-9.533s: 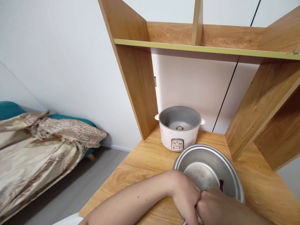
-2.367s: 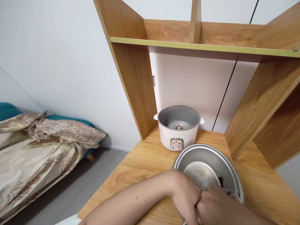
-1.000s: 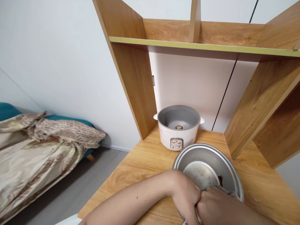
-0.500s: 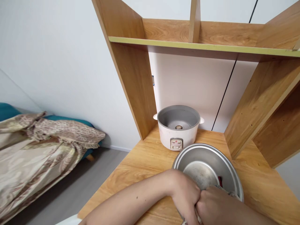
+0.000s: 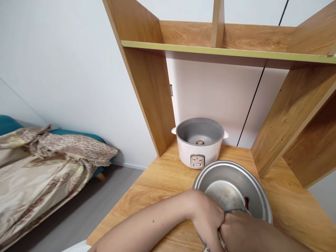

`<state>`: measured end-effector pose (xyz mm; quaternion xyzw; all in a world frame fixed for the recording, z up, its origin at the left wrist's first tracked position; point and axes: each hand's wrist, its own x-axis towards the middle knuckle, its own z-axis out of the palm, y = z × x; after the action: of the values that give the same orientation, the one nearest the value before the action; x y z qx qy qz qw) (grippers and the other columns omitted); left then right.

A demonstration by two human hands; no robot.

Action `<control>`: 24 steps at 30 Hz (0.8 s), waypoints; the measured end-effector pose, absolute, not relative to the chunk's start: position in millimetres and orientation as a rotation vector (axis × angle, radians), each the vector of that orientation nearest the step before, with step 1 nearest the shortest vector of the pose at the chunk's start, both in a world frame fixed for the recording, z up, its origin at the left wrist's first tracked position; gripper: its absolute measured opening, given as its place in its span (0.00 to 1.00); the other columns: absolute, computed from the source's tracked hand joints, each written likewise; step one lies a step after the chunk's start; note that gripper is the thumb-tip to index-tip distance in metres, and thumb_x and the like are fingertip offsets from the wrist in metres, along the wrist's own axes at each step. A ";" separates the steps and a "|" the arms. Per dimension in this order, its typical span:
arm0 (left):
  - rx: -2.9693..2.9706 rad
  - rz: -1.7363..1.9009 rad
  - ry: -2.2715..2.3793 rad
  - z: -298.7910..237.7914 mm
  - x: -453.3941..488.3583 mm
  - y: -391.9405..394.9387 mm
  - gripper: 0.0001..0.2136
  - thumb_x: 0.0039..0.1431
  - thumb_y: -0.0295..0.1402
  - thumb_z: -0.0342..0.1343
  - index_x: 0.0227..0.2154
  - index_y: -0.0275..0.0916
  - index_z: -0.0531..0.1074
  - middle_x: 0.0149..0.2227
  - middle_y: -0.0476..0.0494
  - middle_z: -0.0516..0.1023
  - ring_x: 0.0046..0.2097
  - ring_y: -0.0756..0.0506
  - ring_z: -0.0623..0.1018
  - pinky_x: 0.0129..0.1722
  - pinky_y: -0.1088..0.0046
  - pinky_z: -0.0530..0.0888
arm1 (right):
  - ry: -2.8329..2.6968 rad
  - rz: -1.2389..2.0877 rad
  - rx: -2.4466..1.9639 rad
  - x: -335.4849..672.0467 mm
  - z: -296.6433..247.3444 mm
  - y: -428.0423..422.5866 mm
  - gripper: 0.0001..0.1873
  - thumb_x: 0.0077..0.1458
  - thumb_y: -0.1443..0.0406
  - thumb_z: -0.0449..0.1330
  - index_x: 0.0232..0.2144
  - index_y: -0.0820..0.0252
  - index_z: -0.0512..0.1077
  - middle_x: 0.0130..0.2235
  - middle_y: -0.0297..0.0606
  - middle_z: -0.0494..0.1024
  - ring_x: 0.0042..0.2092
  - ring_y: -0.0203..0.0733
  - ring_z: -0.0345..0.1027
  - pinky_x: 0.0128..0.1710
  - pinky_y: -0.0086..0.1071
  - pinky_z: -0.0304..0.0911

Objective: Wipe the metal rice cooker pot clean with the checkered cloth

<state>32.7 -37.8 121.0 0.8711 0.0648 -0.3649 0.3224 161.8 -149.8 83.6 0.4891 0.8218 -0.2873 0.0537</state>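
Note:
A wide silver metal pot (image 5: 223,196) with a flanged rim sits on the wooden desk, close in front of me. Over its near side my left hand (image 5: 208,213) is bent inward, fingers closed on a crumpled patterned cloth (image 5: 222,241). My right hand (image 5: 237,227) makes a fist against it, knuckles touching the left hand, and grips the same cloth. Most of the cloth is hidden under both hands. A dark red bit (image 5: 246,202) shows against the pot's inner wall. Behind the pot stands a white rice cooker (image 5: 183,152), lidless, with its heating well bare.
A wooden shelf unit (image 5: 149,87) rises from the back of the desk (image 5: 141,196), with a shelf board (image 5: 223,52) above the cooker. On the left, a teal sofa (image 5: 99,171) is draped with patterned covers (image 5: 73,150).
My right hand has shifted very slightly, and the bit of cloth showing beyond it inside the pot has changed shape. My left hand, the pot and the cooker look unmoved.

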 end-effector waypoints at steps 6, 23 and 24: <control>2.301 -0.965 0.171 122.3 35.0 -36.7 0.24 0.39 0.48 0.79 0.13 0.49 0.66 0.17 0.54 0.69 0.27 0.41 0.75 0.36 0.63 0.74 | 2.462 -1.053 1.499 163.9 82.5 -149.3 0.21 0.63 0.48 0.69 0.51 0.51 0.87 0.51 0.38 0.92 0.41 0.46 0.81 0.35 0.36 0.64; 2.289 -0.887 0.195 115.3 29.8 -34.9 0.24 0.38 0.55 0.76 0.14 0.49 0.68 0.18 0.53 0.72 0.29 0.41 0.76 0.38 0.64 0.74 | 2.486 -0.786 1.460 154.0 112.0 -150.3 0.22 0.70 0.46 0.64 0.42 0.55 0.89 0.44 0.41 0.93 0.37 0.48 0.83 0.37 0.36 0.68; 2.290 -0.891 0.196 116.3 29.7 -35.0 0.24 0.38 0.55 0.76 0.15 0.49 0.68 0.18 0.53 0.71 0.29 0.41 0.76 0.38 0.64 0.74 | 2.476 -0.803 1.474 154.3 112.6 -150.5 0.22 0.69 0.46 0.64 0.42 0.55 0.89 0.46 0.42 0.93 0.38 0.49 0.83 0.38 0.37 0.68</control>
<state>29.7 -35.0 116.3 0.8763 0.0750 -0.3409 0.3320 154.3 -150.5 112.6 0.4913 0.8254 -0.2677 0.0751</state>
